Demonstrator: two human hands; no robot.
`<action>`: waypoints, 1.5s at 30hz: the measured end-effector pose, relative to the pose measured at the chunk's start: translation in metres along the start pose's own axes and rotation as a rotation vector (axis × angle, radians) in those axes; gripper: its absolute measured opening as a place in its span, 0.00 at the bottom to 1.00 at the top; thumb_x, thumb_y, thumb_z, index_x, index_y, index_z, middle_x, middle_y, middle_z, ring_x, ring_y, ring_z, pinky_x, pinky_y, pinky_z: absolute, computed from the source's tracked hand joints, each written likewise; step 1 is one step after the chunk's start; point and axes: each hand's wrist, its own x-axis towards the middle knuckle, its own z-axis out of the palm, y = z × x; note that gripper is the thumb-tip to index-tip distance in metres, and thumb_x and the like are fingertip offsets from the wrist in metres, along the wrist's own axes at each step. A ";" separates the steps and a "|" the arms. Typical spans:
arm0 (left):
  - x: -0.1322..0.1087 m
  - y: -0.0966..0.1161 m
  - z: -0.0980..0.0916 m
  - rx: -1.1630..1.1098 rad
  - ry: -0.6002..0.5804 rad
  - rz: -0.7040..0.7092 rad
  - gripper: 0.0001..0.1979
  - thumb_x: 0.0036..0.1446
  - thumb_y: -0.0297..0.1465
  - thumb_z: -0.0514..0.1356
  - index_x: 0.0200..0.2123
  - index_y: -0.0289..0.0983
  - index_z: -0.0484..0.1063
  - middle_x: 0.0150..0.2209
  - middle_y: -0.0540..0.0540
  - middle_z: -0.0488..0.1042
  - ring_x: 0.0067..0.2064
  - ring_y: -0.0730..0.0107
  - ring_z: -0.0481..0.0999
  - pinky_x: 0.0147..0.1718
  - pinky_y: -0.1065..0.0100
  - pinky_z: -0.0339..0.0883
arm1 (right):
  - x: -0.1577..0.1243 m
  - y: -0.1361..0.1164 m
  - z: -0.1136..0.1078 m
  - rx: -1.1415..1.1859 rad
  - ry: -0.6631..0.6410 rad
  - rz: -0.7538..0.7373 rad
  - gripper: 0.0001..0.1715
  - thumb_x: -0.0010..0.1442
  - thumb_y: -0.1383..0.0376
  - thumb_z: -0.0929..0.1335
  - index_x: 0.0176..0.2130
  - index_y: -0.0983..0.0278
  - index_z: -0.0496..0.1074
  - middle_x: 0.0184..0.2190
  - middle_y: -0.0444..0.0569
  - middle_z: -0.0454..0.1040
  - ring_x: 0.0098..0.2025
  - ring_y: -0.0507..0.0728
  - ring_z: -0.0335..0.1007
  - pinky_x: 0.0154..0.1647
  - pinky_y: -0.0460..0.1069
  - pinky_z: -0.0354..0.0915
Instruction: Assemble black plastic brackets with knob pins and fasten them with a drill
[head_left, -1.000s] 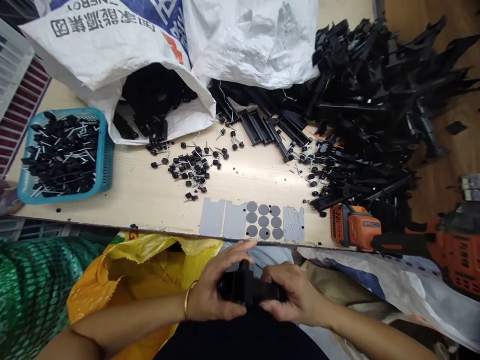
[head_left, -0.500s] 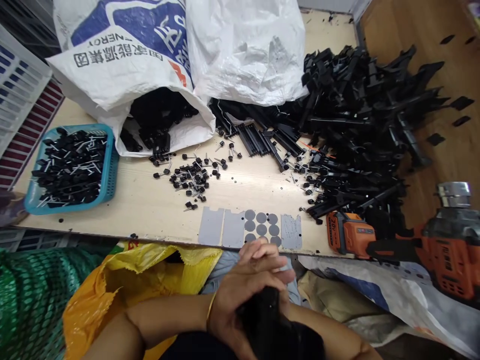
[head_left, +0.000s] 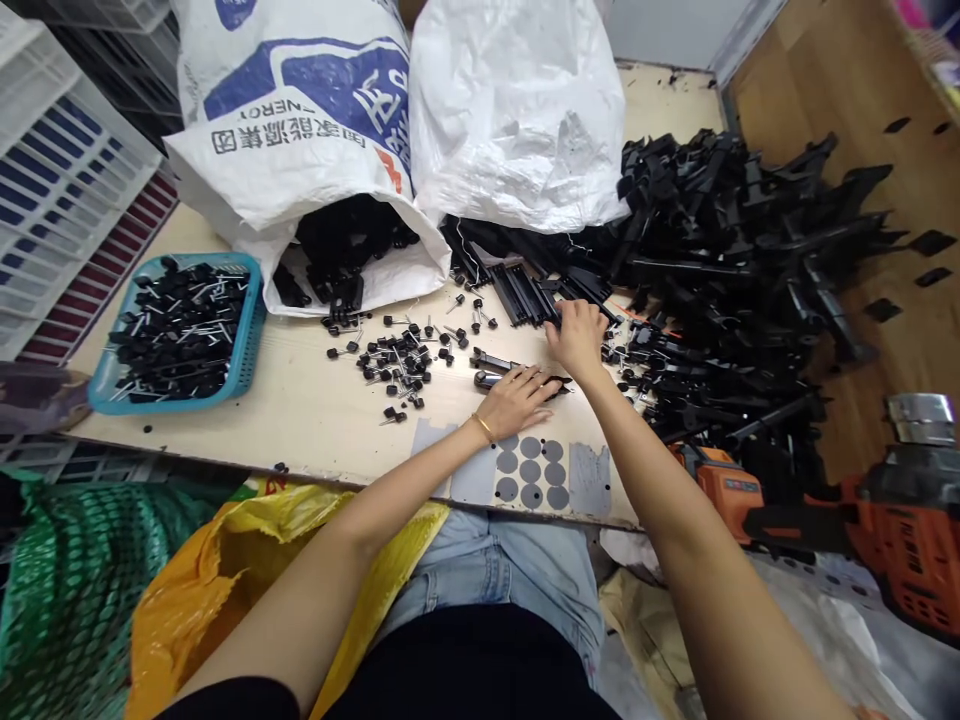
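My left hand (head_left: 519,396) lies on the light wooden table (head_left: 300,420), fingers stretched flat over one end of a black plastic part (head_left: 486,368) that rests there. My right hand (head_left: 578,333) reaches just beyond it to a row of black ribbed strips (head_left: 525,292). Its fingers bend down among them and the tips are hidden. Small black knobs with metal pins (head_left: 394,360) are scattered to the left of both hands.
A blue basket (head_left: 250,318) of the same knobs stands far left. Two white sacks (head_left: 300,120) (head_left: 517,110) lie at the back, a big heap of black parts (head_left: 750,260) at right. Grey pads (head_left: 529,465), an orange drill (head_left: 919,530), a yellow bag (head_left: 225,580) sit near me.
Both hands were at my lap gripping a black part together. They have moved up onto the table, where the part now lies under my left hand and my right hand has gone on to the strips.
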 end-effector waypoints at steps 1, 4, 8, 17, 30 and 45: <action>0.003 0.000 0.002 -0.007 -0.005 -0.006 0.27 0.63 0.41 0.55 0.60 0.32 0.64 0.60 0.33 0.66 0.64 0.52 0.63 0.63 0.50 0.58 | 0.005 -0.007 0.001 -0.023 -0.011 -0.050 0.23 0.62 0.62 0.61 0.52 0.71 0.68 0.50 0.64 0.69 0.54 0.69 0.59 0.53 0.61 0.51; 0.004 0.003 -0.002 -0.060 0.013 0.040 0.30 0.62 0.43 0.55 0.61 0.29 0.62 0.61 0.31 0.65 0.65 0.51 0.61 0.64 0.49 0.56 | 0.019 -0.029 0.003 -0.108 -0.080 -0.127 0.22 0.62 0.65 0.59 0.49 0.75 0.71 0.47 0.66 0.71 0.53 0.69 0.60 0.53 0.61 0.50; -0.008 -0.005 -0.020 -0.091 0.136 0.000 0.21 0.65 0.37 0.51 0.55 0.31 0.68 0.56 0.34 0.71 0.59 0.56 0.68 0.60 0.50 0.59 | 0.034 -0.044 0.011 -0.116 -0.129 -0.009 0.22 0.62 0.69 0.58 0.47 0.78 0.73 0.47 0.69 0.72 0.53 0.68 0.62 0.53 0.59 0.53; 0.011 -0.104 -0.061 0.082 0.054 -0.381 0.19 0.52 0.15 0.53 0.42 0.38 0.76 0.44 0.39 0.76 0.48 0.55 0.72 0.47 0.54 0.64 | 0.052 -0.013 -0.004 0.399 -0.128 0.323 0.10 0.57 0.64 0.67 0.31 0.68 0.75 0.32 0.53 0.77 0.36 0.57 0.69 0.39 0.50 0.60; -0.063 -0.047 -0.097 -0.286 0.102 -0.420 0.07 0.57 0.32 0.63 0.40 0.37 0.74 0.30 0.50 0.76 0.32 0.69 0.75 0.35 0.69 0.66 | -0.113 0.053 -0.085 0.776 -1.029 -0.056 0.23 0.55 0.48 0.68 0.31 0.66 0.73 0.26 0.45 0.69 0.28 0.51 0.61 0.32 0.47 0.58; -0.109 0.003 0.001 -0.181 0.253 -0.422 0.08 0.59 0.36 0.63 0.37 0.38 0.76 0.31 0.48 0.73 0.35 0.66 0.72 0.38 0.64 0.62 | -0.183 -0.013 -0.061 -0.035 -0.518 0.459 0.35 0.61 0.43 0.61 0.50 0.69 0.64 0.33 0.61 0.75 0.38 0.69 0.73 0.35 0.56 0.63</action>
